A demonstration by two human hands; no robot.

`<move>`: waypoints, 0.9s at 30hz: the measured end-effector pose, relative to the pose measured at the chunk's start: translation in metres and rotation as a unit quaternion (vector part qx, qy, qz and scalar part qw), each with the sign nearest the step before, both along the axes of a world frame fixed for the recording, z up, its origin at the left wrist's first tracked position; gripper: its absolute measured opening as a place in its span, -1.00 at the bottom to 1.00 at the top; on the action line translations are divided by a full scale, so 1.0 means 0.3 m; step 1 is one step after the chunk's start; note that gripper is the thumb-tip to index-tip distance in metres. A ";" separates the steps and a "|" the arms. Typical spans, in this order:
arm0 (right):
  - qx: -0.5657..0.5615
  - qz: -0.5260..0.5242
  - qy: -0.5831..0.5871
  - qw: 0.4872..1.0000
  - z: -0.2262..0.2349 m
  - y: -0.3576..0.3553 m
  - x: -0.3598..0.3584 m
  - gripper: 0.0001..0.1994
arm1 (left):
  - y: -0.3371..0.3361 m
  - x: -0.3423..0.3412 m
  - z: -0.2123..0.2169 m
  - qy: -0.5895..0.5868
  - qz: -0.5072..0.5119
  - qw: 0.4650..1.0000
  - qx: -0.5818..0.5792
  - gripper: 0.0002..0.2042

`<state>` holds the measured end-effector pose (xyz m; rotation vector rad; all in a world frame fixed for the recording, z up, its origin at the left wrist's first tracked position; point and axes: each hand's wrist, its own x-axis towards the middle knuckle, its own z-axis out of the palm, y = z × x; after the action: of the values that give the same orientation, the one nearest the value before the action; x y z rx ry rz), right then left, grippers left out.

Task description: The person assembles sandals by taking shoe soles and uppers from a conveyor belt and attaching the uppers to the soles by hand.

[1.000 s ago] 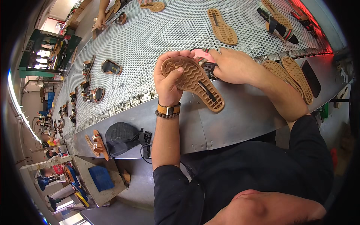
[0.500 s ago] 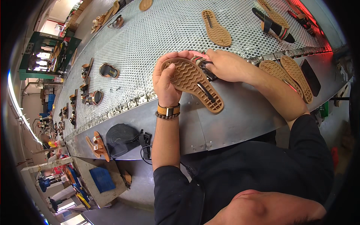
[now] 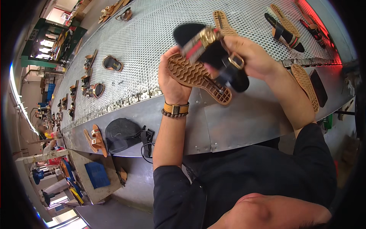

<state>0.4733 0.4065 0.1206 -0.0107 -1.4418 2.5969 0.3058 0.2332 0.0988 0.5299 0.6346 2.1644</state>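
My left hand (image 3: 174,84) grips a tan sole (image 3: 187,72), its wavy tread turned up and a dark slot in its heel part. In my right hand (image 3: 253,57) is a black sandal upper (image 3: 198,44) with a striped strap, a gold buckle and a second buckled black strap. It is tilted, partly blurred, and overlaps the far side of the sole. Whether the two pieces touch, I cannot tell. Some of my right fingers are hidden by the upper.
A perforated metal conveyor (image 3: 148,30) runs beyond the steel ledge (image 3: 244,126), carrying several sandals. Another tan sole (image 3: 224,23) lies just past my hands. A sole (image 3: 305,84) and a dark flat slab (image 3: 318,87) rest at right; a black cap (image 3: 122,134) and brown sandals (image 3: 98,141) at left.
The sandal upper has come out from behind the sole and risen in my right hand, swinging over the sole. My left hand still holds the sole. The whole view has shifted slightly.
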 end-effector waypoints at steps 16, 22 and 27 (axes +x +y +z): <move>0.050 -0.017 -0.102 0.993 -0.158 -1.618 -1.729 -0.67 | -1.437 -1.702 -0.099 0.120 0.028 0.992 0.035 -0.66; 0.127 -0.059 -0.142 0.980 -0.174 -1.941 -2.116 -0.70 | -1.751 -2.065 -0.129 0.108 0.018 0.993 0.043 -0.60; 0.146 -0.089 -0.214 0.962 -0.138 -2.084 -2.275 -0.71 | -1.881 -2.208 -0.142 0.091 0.021 0.995 0.032 -0.55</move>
<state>-0.2094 -0.2186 0.0791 -0.6683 -1.8509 2.3000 -0.3566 -0.3312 0.0562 0.7616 0.6824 2.1981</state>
